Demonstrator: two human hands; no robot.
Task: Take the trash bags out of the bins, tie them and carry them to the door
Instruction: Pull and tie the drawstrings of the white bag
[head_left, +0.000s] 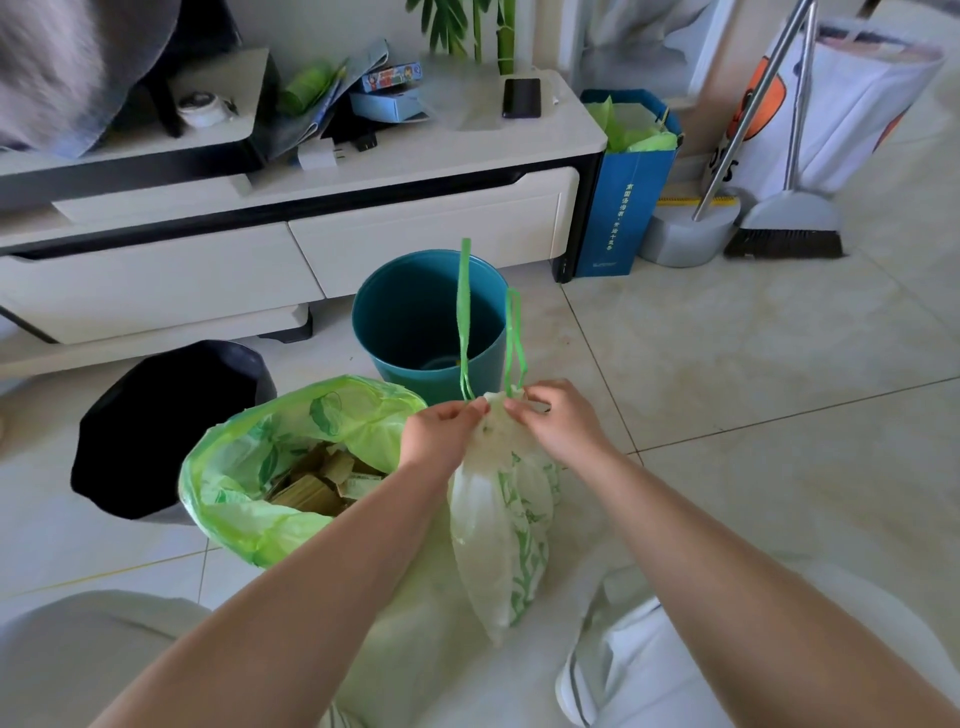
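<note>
I see a long white cabinet running across the back, its left end cut off by the frame and partly hidden behind a blurred grey mass at top left that I can't identify. On the tiled floor in front of it stands a black bin, its inside too dark to read, and just beside it an open green trash bag holding brownish scraps I can't name; whether that bag sits in a bin I cannot tell. Behind stands a teal bin, unlined, its lower front hidden by the bags. In the middle hangs a white trash bag with green print, its neck gathered, its bottom resting by my knees. My left hand pinches the gathered neck from one side and my right hand grips it from the other, fingertips nearly meeting. Two green drawstrings stand up from the neck, across the teal bin's mouth; the knot itself is hidden by my fingers.
</note>
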